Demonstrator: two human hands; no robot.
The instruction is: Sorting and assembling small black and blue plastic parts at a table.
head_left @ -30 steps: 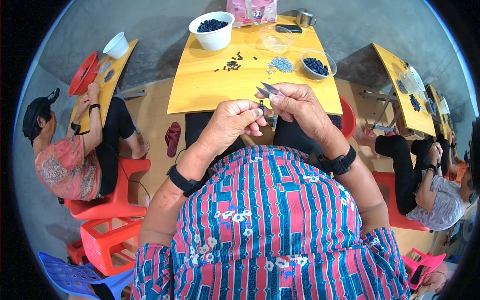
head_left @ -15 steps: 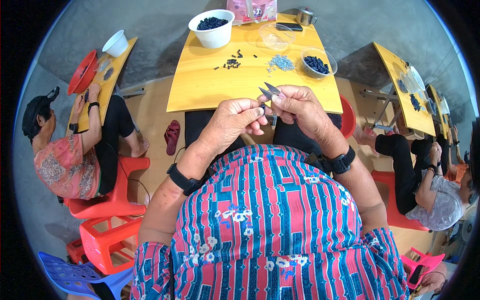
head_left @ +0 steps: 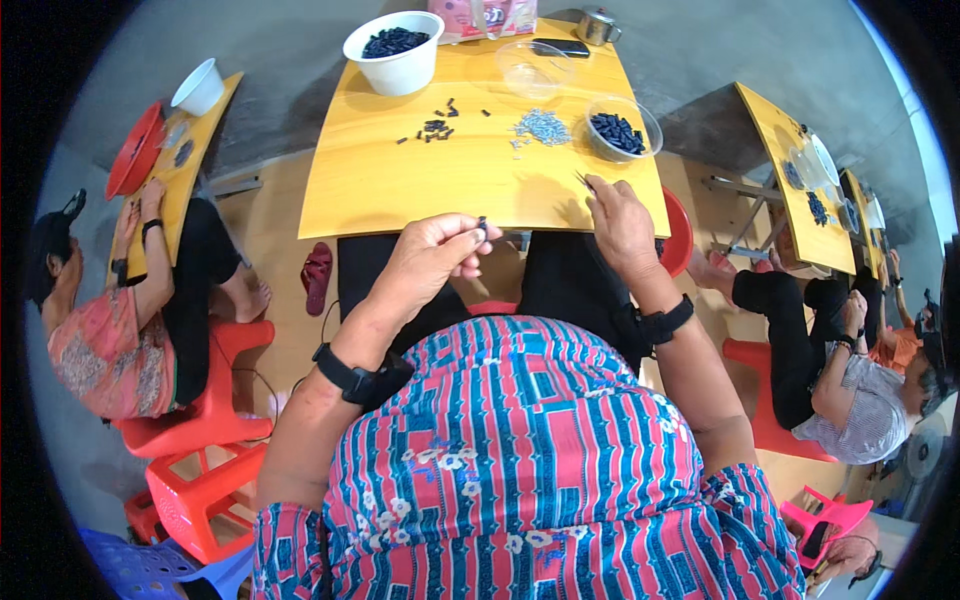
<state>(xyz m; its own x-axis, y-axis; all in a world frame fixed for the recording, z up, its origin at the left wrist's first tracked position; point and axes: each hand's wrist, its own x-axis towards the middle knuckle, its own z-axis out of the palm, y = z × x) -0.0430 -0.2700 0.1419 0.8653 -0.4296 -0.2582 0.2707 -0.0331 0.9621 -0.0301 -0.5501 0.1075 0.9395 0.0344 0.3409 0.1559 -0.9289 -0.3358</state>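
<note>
My left hand [head_left: 435,252] is closed, with a small dark piece [head_left: 483,223] pinched between thumb and fingertips at the table's near edge. My right hand [head_left: 622,225] is closed around small pointed snips [head_left: 584,181], held low over the table's right front; their handles are hidden in the palm. Just beyond that hand stands a clear plastic bowl [head_left: 655,128] of dark pieces. A pile of small light-blue pieces [head_left: 542,127] lies left of the bowl, and loose dark pieces [head_left: 435,131] are scattered farther left on the yellow table [head_left: 400,190].
At the table's back are a white tub [head_left: 400,76] of dark pieces, a pink bag [head_left: 485,20], a transparent bowl [head_left: 530,85], a phone [head_left: 562,48] and a metal mug [head_left: 598,28]. A red basin [head_left: 678,235] sits below the right edge. People work at tables either side.
My hands have come apart. My right hand has moved right and down toward the table with the snips; my left hand keeps its pinch on the dark piece. The whole view has shifted slightly.
</note>
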